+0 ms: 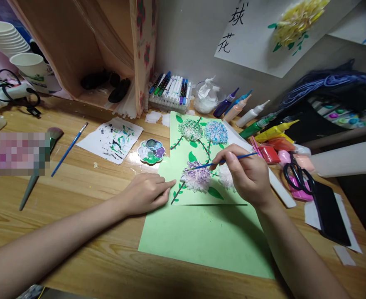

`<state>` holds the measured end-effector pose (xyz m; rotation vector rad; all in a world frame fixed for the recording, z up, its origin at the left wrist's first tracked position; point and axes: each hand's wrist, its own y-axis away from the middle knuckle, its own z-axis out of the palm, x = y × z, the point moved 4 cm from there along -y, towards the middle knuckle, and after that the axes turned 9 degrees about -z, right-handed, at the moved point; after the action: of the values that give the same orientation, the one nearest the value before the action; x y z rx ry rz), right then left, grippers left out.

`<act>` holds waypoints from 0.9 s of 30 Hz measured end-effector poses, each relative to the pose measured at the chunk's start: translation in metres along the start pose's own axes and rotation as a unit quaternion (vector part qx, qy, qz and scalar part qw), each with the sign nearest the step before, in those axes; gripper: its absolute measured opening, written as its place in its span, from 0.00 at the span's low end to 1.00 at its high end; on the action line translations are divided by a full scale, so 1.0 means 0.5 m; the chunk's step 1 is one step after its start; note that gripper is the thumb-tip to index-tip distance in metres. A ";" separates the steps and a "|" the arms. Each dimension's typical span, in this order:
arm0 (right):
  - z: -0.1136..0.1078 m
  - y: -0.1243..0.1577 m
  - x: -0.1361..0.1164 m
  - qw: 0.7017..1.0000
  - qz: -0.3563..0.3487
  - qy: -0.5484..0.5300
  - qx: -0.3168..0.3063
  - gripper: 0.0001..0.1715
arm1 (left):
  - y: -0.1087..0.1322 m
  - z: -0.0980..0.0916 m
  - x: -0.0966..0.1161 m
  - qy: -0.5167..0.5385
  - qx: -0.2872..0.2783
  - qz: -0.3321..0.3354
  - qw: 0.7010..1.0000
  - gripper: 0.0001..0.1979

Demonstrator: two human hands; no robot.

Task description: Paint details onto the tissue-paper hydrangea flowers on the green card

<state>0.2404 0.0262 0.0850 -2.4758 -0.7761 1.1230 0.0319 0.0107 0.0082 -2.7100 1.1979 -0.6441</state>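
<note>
My right hand (248, 172) pinches a thin blue paintbrush (237, 158), its tip touching the purple-tinted paper flower (197, 176) on a light green sheet (183, 162). Beside that flower's lower left, my left hand (148, 192) rests with the index finger stretched onto the sheet's edge and the other fingers curled, holding nothing. Higher on the sheet are a green-tinted flower (190, 130) and a blue-tinted flower (217, 132). A pale pink flower (226, 176) is partly hidden by my right hand. Painted stems and leaves link them. Underneath lies a larger green sheet (201, 236).
Left of the sheets are a flower-shaped paint palette (151, 151), a paint-smeared tissue (111, 139), another blue brush (69, 149) and a large brush (36, 178). Markers (172, 89) and several paint bottles (254, 113) line the back. Scissors (298, 178) and a black phone-like slab (332, 214) lie right.
</note>
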 end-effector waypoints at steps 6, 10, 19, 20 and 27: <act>0.005 -0.001 -0.005 0.999 -0.026 0.010 -0.027 0.17 | -0.001 -0.001 0.000 0.002 0.002 -0.001 1.000 0.17; -0.001 0.001 -0.002 1.000 -0.018 0.007 0.002 0.16 | 0.001 0.001 -0.001 0.001 -0.002 -0.003 1.000 0.17; 0.044 -0.016 -0.024 0.993 -0.071 0.028 -0.088 0.11 | 0.000 0.000 0.000 0.009 0.004 -0.007 1.000 0.15; 0.053 -0.018 -0.025 0.992 -0.070 0.029 -0.097 0.12 | 0.000 0.000 0.001 0.009 0.004 -0.007 1.000 0.15; 0.078 -0.026 -0.014 0.991 -0.042 0.031 -0.120 0.12 | 0.001 -0.002 0.002 0.014 0.005 -0.009 1.000 0.14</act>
<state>0.2021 0.0348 0.0703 -2.6291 -1.0405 0.9682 0.0315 0.0098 0.0095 -2.7165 1.1740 -0.6896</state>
